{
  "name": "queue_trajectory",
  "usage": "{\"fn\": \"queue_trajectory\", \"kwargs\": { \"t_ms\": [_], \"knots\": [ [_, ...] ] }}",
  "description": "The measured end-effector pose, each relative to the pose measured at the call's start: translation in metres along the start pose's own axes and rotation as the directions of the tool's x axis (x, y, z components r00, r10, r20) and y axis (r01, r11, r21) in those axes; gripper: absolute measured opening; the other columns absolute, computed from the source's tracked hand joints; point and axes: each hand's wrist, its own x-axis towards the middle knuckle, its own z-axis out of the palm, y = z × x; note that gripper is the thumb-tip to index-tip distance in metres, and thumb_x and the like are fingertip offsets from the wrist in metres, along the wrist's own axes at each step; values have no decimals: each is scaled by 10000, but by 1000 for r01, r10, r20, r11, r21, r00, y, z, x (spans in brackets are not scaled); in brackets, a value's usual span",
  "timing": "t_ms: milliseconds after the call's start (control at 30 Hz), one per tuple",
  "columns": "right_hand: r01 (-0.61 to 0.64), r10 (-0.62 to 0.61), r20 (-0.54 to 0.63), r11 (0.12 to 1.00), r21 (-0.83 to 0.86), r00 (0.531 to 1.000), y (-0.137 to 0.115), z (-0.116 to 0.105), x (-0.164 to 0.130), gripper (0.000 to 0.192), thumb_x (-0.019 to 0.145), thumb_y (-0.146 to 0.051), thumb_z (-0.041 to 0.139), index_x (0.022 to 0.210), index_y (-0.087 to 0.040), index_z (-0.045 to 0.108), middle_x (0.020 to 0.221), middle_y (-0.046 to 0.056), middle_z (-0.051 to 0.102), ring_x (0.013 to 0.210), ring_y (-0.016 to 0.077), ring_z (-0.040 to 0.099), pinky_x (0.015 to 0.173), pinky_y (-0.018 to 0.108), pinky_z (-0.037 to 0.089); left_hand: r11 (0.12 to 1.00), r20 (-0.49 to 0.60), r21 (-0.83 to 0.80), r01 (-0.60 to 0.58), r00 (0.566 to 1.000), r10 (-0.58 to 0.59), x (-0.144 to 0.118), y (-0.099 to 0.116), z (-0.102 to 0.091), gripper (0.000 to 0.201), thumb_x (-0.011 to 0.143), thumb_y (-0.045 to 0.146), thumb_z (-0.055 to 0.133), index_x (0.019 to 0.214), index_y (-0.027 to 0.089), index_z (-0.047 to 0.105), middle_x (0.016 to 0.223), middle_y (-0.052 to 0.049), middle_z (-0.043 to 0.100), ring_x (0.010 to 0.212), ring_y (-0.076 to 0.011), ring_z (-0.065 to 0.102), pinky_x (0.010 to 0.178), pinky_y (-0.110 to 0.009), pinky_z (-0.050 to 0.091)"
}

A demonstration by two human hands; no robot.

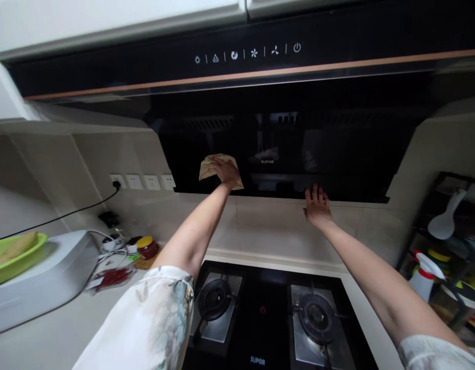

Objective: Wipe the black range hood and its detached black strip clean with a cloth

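Note:
A tan cloth (206,167) lies under my left hand (226,172), which presses it against the lower left part of the black glass panel of the range hood (345,149). Part of the cloth sticks out on both sides of the fingers. My right hand (318,205) rests at the panel's bottom edge, right of centre, with its fingers stretched upward on the glass and nothing in it. Below both arms is the black gas stove (264,288), with a burner on each side.
Left on the counter are a white appliance (48,277) carrying a green bowl (37,252), a yellow-lidded jar (147,247) and a bag of red food (112,276). A cord runs to a wall socket (116,181). On the right stands a rack with a white ladle (447,218) and a spray bottle (425,277).

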Motion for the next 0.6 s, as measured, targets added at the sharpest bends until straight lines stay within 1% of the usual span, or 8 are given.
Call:
{"fn": "queue_trajectory", "kwargs": {
  "t_ms": [100, 167, 233, 333, 400, 467, 500, 600],
  "knots": [
    [-2, 1, 35, 999, 35, 999, -1, -6, 1, 830, 919, -300, 600, 1638, -71, 253, 1694, 282, 67, 1549, 441, 180, 1216, 538, 196, 995, -34, -54, 84, 996, -86, -32, 49, 21, 621, 1042, 189, 305, 1572, -113, 188, 1643, -353, 176, 1558, -446, 135, 1243, -596, 176],
    [-6, 1, 73, 997, 72, 997, -1, -11, 2, 866, 901, -289, 637, 1640, -67, 245, 1696, 282, 55, 1555, 445, 153, 1222, 541, 183, 990, -11, -136, 45, 999, -47, -56, 78, 30, 622, 1031, 205, 302, 1604, -24, 223, 1661, -313, 169, 1560, -453, 120, 1221, -612, 236],
    [-9, -5, 108, 992, 126, 994, -1, -18, 3, 910, 870, -288, 682, 1637, -65, 245, 1696, 282, 47, 1559, 448, 129, 1231, 548, 164, 975, 66, -224, 8, 998, 7, -81, 102, 33, 620, 1020, 193, 281, 1616, 28, 247, 1660, -295, 185, 1552, -464, 134, 1187, -644, 284],
    [-62, 27, 128, 958, 280, 991, -3, -35, 4, 940, 840, -331, 713, 1626, -72, 266, 1691, 285, 90, 1547, 458, 157, 1223, 592, 169, 945, 201, -321, -55, 971, 125, -116, 127, 35, 575, 1015, 223, 347, 1580, 121, 382, 1632, -247, 298, 1516, -448, 257, 1160, -653, 337],
    [-114, 68, 118, 883, 455, 991, -9, -50, 4, 946, 838, -363, 698, 1633, -98, 258, 1683, 271, 150, 1526, 446, 217, 1208, 619, 209, 918, 267, -387, -91, 942, 205, -136, 137, 36, 487, 1025, 256, 366, 1482, 185, 519, 1567, -203, 434, 1465, -401, 386, 1152, -596, 388],
    [-126, 57, 123, 720, 683, 991, -16, -66, 4, 913, 850, -376, 675, 1631, -125, 275, 1652, 245, 265, 1486, 395, 320, 1196, 586, 292, 883, 334, -458, -104, 901, 279, -149, 141, 36, 434, 1044, 273, 328, 1355, 186, 617, 1418, -195, 590, 1357, -351, 537, 1110, -499, 457],
    [-130, 39, 133, 596, 793, 990, -21, -72, 3, 871, 862, -378, 666, 1619, -137, 309, 1615, 225, 347, 1449, 361, 386, 1181, 550, 346, 866, 363, -488, -106, 878, 312, -153, 142, 36, 434, 1051, 281, 308, 1299, 169, 646, 1322, -200, 650, 1285, -337, 601, 1071, -457, 488],
    [-209, 85, 198, 137, 968, 976, -30, -84, -1, 633, 926, -394, 656, 1493, -160, 501, 1401, 147, 587, 1256, 279, 569, 1073, 463, 494, 821, 422, -556, -129, 807, 413, -157, 138, 31, 432, 1052, 323, 325, 1188, 136, 690, 1164, -197, 719, 1146, -324, 686, 992, -400, 524]
  ]
}}
